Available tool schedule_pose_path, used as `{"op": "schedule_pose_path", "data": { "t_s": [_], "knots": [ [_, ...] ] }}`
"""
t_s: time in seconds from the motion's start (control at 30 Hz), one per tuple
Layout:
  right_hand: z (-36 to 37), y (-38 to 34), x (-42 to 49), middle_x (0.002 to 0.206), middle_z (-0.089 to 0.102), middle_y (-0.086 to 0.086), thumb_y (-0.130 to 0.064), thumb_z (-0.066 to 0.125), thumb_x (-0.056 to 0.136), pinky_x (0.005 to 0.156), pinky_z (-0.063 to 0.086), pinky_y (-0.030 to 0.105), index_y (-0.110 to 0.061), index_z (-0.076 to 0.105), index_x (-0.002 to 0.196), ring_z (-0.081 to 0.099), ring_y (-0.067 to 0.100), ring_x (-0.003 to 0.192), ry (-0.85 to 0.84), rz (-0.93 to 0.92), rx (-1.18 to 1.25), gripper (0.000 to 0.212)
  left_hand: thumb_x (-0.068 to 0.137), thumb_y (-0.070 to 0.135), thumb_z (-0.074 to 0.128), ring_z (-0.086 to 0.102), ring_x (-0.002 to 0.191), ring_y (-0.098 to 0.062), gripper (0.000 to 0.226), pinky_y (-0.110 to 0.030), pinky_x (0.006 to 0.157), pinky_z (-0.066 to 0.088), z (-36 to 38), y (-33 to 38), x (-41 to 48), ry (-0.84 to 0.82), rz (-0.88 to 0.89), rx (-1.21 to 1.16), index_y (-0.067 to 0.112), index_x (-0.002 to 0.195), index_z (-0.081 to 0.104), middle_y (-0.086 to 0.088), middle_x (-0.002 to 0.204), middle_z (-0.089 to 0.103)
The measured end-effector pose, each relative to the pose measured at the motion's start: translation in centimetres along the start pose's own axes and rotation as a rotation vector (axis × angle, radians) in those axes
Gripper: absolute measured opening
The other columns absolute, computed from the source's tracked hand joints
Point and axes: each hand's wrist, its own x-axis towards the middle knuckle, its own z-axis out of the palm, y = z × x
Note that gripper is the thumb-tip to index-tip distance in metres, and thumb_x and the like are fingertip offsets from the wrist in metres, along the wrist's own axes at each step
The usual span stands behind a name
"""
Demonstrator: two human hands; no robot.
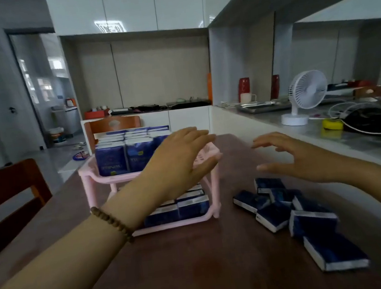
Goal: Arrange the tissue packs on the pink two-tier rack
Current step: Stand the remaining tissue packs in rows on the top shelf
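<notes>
Dining room, brown table [200, 264] up front, grey counter [266, 122] along the right side.

Head view:
- Pink rack [116, 177] stands on the table, left of centre.
- Top-tier packs [111, 159]: blue, upright, in tight rows across the left and middle. The right end is hidden by a hand.
- Bottom-tier packs [193, 207]: lying flat and stacked, partly hidden behind the forearm.
- Loose packs [312, 222]: scattered flat on the table right of the rack, apart from it. Some overlap each other.
- Left hand [182, 160]: released, fingers straight and together, holding nothing, in front of the top tier's right end. Can't tell if it touches the rim. Bead bracelet [112, 223] on that wrist.
- Right hand [302, 158]: released, fingers spread, palm down, in the air over the far end of the loose packs. It grasps nothing.
- White fan [306, 92] on the counter, with a yellow object [332, 124] near it.
- One wooden chair [112, 125] is behind the rack.
</notes>
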Motion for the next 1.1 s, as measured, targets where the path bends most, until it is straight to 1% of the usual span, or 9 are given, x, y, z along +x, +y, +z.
{"op": "schedule_pose_path", "data": {
  "t_s": [0.1,0.27,0.43,0.57,0.67,0.8,0.87,0.93,1.1],
  "knots": [
    [-0.3,3.2,-4.8,0.134,0.037,-0.026,-0.055,0.057,0.076,0.089,0.029,0.002,-0.044,0.045,0.126,0.036,-0.018,0.116,-0.092,0.159,0.019,0.052,0.093,0.049,0.038,0.038,0.13,-0.011,0.049,-0.027,0.11,0.026,2.3,3.3,0.5,-0.046,0.102,-0.099,0.026,0.137,0.043,0.005,0.141,0.046],
    [0.0,7.0,-10.2,0.14,0.032,-0.02,-0.054,0.057,0.075,0.097,0.027,0.014,-0.043,0.042,0.129,0.032,-0.001,0.128,-0.125,0.355,0.116,0.056,0.093,0.052,0.037,0.042,0.128,-0.015,0.054,-0.031,0.104,0.036,8.8,7.0,1.1,-0.259,0.06,-0.283,0.026,0.141,0.037,0.004,0.144,0.043],
    [2.3,6.9,-12.2,0.133,0.03,-0.028,-0.049,0.064,0.076,0.09,0.033,0.007,-0.041,0.037,0.136,0.033,-0.005,0.123,-0.19,0.38,0.226,0.066,0.094,0.056,0.025,0.016,0.144,-0.02,0.06,-0.039,0.118,0.014,15.9,9.4,1.2,-0.482,-0.055,-0.345,0.027,0.147,0.024,0.002,0.156,0.02],
    [4.1,6.9,-12.8,0.127,0.039,-0.024,-0.044,0.056,0.085,0.088,0.032,-0.001,-0.037,0.044,0.124,0.04,-0.012,0.111,-0.042,0.324,0.184,0.041,0.098,0.047,0.02,-0.001,0.146,-0.015,0.054,-0.038,0.119,-0.001,17.5,10.0,0.1,-0.468,-0.059,-0.291,0.027,0.148,0.02,0.004,0.158,0.009],
    [4.2,7.2,-12.7,0.117,0.053,-0.017,-0.043,0.054,0.085,0.092,0.039,0.008,-0.035,0.057,0.109,0.05,-0.011,0.105,0.023,0.278,0.173,0.026,0.099,0.044,0.025,0.018,0.143,-0.018,0.048,-0.036,0.117,0.014,16.9,9.5,-0.9,-0.381,0.006,-0.289,0.026,0.143,0.034,0.003,0.154,0.025],
    [3.6,7.4,-12.2,0.1,0.064,-0.005,-0.027,0.06,0.088,0.074,0.042,0.005,-0.025,0.065,0.098,0.057,-0.005,0.089,0.076,0.241,0.21,0.011,0.096,0.038,0.043,0.051,0.108,-0.015,0.033,-0.031,0.093,0.043,15.2,8.7,-2.8,-0.321,-0.01,-0.404,0.025,0.125,0.052,0.002,0.125,0.05],
    [3.4,6.9,-11.5,0.092,0.065,-0.002,-0.025,0.059,0.089,0.069,0.044,0.011,-0.019,0.065,0.096,0.058,0.0,0.077,0.118,0.233,0.264,0.01,0.09,0.034,0.057,0.053,0.098,-0.013,0.023,-0.031,0.087,0.047,14.9,8.3,-3.4,-0.261,-0.061,-0.505,0.023,0.11,0.058,0.002,0.113,0.052],
    [3.4,6.0,-10.6,0.087,0.065,-0.002,-0.023,0.057,0.091,0.066,0.045,0.014,-0.014,0.064,0.093,0.059,0.006,0.075,0.183,0.252,0.381,0.012,0.082,0.028,0.069,0.052,0.098,-0.011,0.027,-0.015,0.083,0.045,14.7,8.1,-3.7,-0.203,-0.141,-0.632,0.024,0.104,0.055,0.003,0.11,0.053],
    [4.8,3.5,-8.0,0.092,0.067,0.005,-0.024,0.057,0.091,0.062,0.053,0.02,-0.013,0.06,0.1,0.063,0.015,0.073,0.299,0.403,0.704,0.014,0.076,0.014,0.075,0.06,0.091,-0.002,0.046,-0.008,0.075,0.049,13.3,7.0,-4.4,-0.37,-0.359,-0.887,0.017,0.115,0.049,0.002,0.107,0.062]
  ]
}}
